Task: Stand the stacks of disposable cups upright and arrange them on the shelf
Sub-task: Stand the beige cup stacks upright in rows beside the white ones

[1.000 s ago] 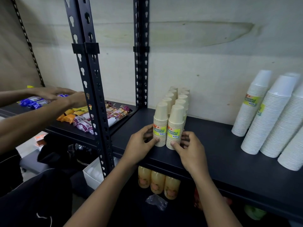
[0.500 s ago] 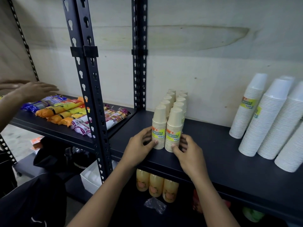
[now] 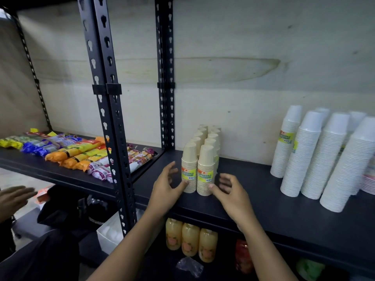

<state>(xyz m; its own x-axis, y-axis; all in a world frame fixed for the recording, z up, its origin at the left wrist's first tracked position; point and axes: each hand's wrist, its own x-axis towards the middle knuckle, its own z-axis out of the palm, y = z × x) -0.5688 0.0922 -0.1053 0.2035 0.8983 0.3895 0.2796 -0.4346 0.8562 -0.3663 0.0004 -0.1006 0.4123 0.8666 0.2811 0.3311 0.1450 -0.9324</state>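
Observation:
Two rows of beige cup stacks (image 3: 199, 159) stand upright on the black shelf (image 3: 274, 201), running back toward the wall. My left hand (image 3: 165, 191) is beside the front left stack, its thumb tip touching the stack's base, fingers spread. My right hand (image 3: 229, 190) is on the other side, thumb against the front right stack's base, fingers apart. Neither hand grips a stack. Several taller white cup stacks (image 3: 316, 157) stand at the right, leaning slightly left.
A black slotted upright post (image 3: 107, 110) divides the shelving. Left of it lie snack packets (image 3: 77, 155). Juice bottles (image 3: 189, 239) stand on the shelf below. Another person's hand (image 3: 12, 199) is at the far left edge.
My fingers have opened away from the front beige stacks, leaving only the thumbs touching. The other person's hand has dropped from the snack shelf to lower left. The view has tilted up.

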